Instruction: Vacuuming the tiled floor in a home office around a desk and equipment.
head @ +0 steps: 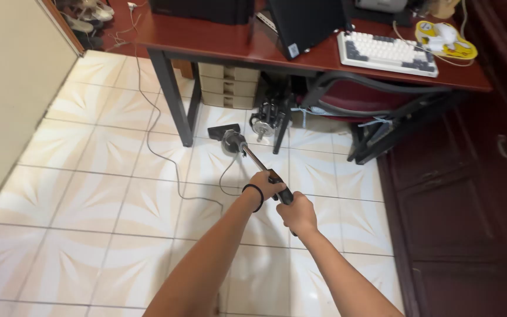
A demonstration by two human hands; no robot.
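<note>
Both hands grip the handle of a vacuum cleaner wand (pixel 257 165) that slants down and away toward the floor under the desk. The left hand (pixel 265 185), with a black band on its wrist, has its fingers closed around the grip further up the tube; the right hand (pixel 297 214) is wrapped shut around the handle end, just behind and touching distance from the left. The wand ends in a black floor nozzle (pixel 223 130) lying on the pale tiled floor (pixel 89 194), right beside the dark metal desk leg (pixel 171 94) and just past the front edge of the reddish tabletop (pixel 218 44). A thin cord (pixel 159 152) runs across the tiles from the back wall and curls toward the wand. Right of the nozzle stands a small metal object (pixel 263 122), then the base of a red chair (pixel 359 97) pushed under the desk. A white keyboard (pixel 387 54) lies near the tabletop's front edge. Dark wooden cabinets (pixel 465 199) line the right side. Wide bare tiles lie to the left, up to the cream wall (pixel 7 88).
</note>
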